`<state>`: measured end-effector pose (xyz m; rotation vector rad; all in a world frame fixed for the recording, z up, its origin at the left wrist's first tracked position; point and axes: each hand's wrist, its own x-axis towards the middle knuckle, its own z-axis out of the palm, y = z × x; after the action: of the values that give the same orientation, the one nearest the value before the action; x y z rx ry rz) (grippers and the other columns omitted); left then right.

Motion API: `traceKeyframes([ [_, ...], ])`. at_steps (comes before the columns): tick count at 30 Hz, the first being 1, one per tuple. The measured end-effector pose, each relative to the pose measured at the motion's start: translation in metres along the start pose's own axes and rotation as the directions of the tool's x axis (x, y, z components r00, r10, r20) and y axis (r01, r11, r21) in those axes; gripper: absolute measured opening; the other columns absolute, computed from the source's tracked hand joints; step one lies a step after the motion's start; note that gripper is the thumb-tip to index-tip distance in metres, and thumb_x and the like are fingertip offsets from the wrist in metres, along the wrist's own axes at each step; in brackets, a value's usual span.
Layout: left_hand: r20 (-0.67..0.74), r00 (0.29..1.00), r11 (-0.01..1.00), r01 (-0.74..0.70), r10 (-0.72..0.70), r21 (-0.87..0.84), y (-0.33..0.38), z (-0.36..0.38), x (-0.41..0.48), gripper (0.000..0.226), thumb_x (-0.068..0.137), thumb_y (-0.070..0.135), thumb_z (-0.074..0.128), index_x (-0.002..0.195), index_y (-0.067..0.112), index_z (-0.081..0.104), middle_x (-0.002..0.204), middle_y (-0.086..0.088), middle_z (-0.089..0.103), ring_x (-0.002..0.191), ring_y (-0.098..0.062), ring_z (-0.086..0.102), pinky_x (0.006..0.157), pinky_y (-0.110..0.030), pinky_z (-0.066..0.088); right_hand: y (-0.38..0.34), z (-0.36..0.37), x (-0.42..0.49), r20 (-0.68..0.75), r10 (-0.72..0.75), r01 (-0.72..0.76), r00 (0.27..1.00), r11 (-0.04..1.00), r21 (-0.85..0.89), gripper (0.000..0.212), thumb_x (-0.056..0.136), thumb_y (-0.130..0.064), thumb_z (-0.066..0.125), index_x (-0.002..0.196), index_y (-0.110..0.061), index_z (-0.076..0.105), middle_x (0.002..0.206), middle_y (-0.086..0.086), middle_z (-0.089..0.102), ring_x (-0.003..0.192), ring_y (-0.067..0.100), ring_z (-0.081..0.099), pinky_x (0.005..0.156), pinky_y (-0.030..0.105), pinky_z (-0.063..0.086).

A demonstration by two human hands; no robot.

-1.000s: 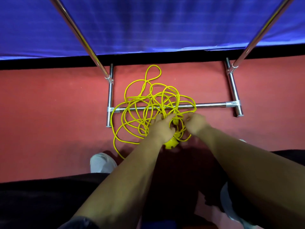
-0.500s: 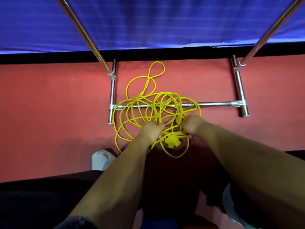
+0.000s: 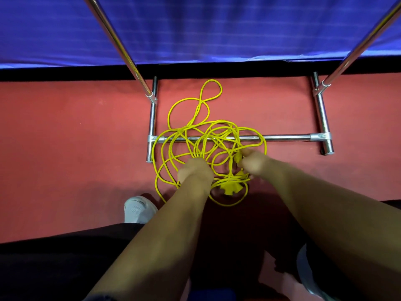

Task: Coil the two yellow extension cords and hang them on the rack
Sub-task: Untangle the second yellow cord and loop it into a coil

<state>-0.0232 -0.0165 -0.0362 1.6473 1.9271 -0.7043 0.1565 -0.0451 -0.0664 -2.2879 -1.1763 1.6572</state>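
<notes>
yellow extension cords (image 3: 201,135) in one loose tangle at the centre of the frame, the two impossible to tell apart. spread on the red floor (image 3: 65,137) and draped across the low crossbar (image 3: 286,137) of the rack (image 3: 323,118), with loops on both sides of it. one long narrow loop reaching farthest up the frame, towards the black strip under the blue cloth (image 3: 217,29). a flat yellow outlet block (image 3: 231,187) at the lower edge of the tangle, strands lying over it, a wide loop curving just below.

left hand (image 3: 195,172) at the lower middle of the tangle, back turned to the camera, fingers curled down into a bunch of strands and closed round them, fingertips hidden. right hand (image 3: 253,162) just to the right and slightly higher, curled round cord at a thicker yellow piece too blurred to name. hands near each other, not touching, with the outlet block below the gap between them.

rack in chrome, its base flat on the floor: two short side tubes joined by the crossbar, two uprights slanting away to the upper left and upper right corners. white shoe (image 3: 138,208) at the lower left of the tangle, just beside the outermost loop. dark trousers (image 3: 54,263) along the bottom of the frame, both bare forearms stretching up from there.
</notes>
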Motion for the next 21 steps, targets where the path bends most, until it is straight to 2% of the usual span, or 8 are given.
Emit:
traceKeyframes([
  [4,-0.211,0.97,0.984,-0.147,0.123,-0.103,0.015,-0.027,0.006,0.032,0.099,0.032,0.05,0.118,0.016,0.07,0.124,-0.008,0.069,0.115,-0.033,0.066,0.086,-0.038,0.051,-0.006,-0.002,-0.002,0.001,-0.006,0.006,1.0,0.994,0.105,0.012,0.098,-0.008,0.063,0.098,-0.019,0.069,0.088,0.005,0.064,0.076,0.022,0.058,0.069,0.036,0.052],
  [7,-0.342,0.908,0.931,-0.316,0.241,-0.182,0.017,-0.028,0.021,0.04,0.094,0.029,0.058,0.129,0.008,0.058,0.135,-0.014,0.055,0.127,-0.036,0.054,0.103,-0.044,0.046,-0.01,0.003,-0.006,0.027,0.025,-0.031,0.999,0.957,0.29,0.027,0.098,-0.001,0.06,0.103,-0.027,0.067,0.087,0.0,0.064,0.085,0.021,0.059,0.068,0.033,0.046],
  [9,-0.33,0.893,0.893,-0.39,0.306,-0.226,0.014,-0.024,0.032,0.055,0.09,0.025,0.064,0.14,0.007,0.048,0.145,-0.014,0.046,0.137,-0.036,0.043,0.116,-0.044,0.036,-0.01,0.009,-0.003,0.049,0.049,-0.064,0.998,0.921,0.384,0.045,0.097,0.003,0.058,0.13,-0.027,0.061,0.101,0.0,0.066,0.09,0.021,0.065,0.071,0.034,0.049],
  [12,-0.188,0.933,0.832,-0.358,0.306,-0.423,0.007,-0.019,0.046,0.082,0.087,0.028,0.067,0.159,0.021,0.029,0.163,-0.005,0.032,0.148,-0.029,0.036,0.12,-0.042,0.035,-0.01,0.016,-0.001,0.085,0.064,-0.095,0.994,0.89,0.445,0.059,0.093,0.009,0.055,0.139,-0.028,0.057,0.121,0.002,0.06,0.115,0.031,0.07,0.076,0.038,0.052],
  [14,-0.123,0.943,0.753,-0.321,0.308,-0.575,0.001,-0.015,0.05,0.087,0.091,0.031,0.068,0.164,0.028,0.019,0.158,0.005,0.038,0.137,-0.021,0.05,0.111,-0.035,0.042,-0.01,0.015,0.001,0.077,0.081,-0.109,0.994,0.862,0.496,0.056,0.092,0.01,0.053,0.132,-0.027,0.062,0.119,0.004,0.061,0.112,0.032,0.071,0.072,0.036,0.053],
  [17,-0.101,0.937,0.618,-0.299,0.335,-0.727,-0.002,-0.014,0.051,0.081,0.099,0.04,0.063,0.164,0.03,0.018,0.142,0.009,0.061,0.117,-0.015,0.064,0.097,-0.028,0.045,-0.01,0.012,0.003,0.037,0.157,-0.149,0.987,0.8,0.582,0.027,0.096,0.002,0.054,0.106,-0.021,0.065,0.106,0.01,0.068,0.094,0.028,0.069,0.069,0.034,0.054],
  [19,-0.12,0.919,0.624,-0.348,0.377,-0.699,-0.001,-0.017,0.048,0.064,0.103,0.046,0.055,0.16,0.032,0.029,0.109,0.009,0.076,0.083,-0.004,0.067,0.078,-0.025,0.047,-0.012,0.008,0.004,-0.006,0.203,-0.161,0.979,0.793,0.587,0.018,0.098,-0.002,0.053,0.096,-0.016,0.065,0.106,0.011,0.072,0.095,0.027,0.073,0.069,0.036,0.057],
  [21,-0.068,0.906,0.702,-0.369,0.417,-0.61,0.002,-0.018,0.045,0.049,0.106,0.05,0.047,0.15,0.029,0.047,0.094,0.004,0.078,0.062,0.0,0.059,0.069,-0.025,0.046,-0.015,0.002,0.005,-0.075,0.214,-0.153,0.974,0.865,0.478,0.021,0.1,-0.008,0.051,0.108,-0.01,0.071,0.119,0.016,0.075,0.107,0.032,0.074,0.082,0.042,0.062],
])
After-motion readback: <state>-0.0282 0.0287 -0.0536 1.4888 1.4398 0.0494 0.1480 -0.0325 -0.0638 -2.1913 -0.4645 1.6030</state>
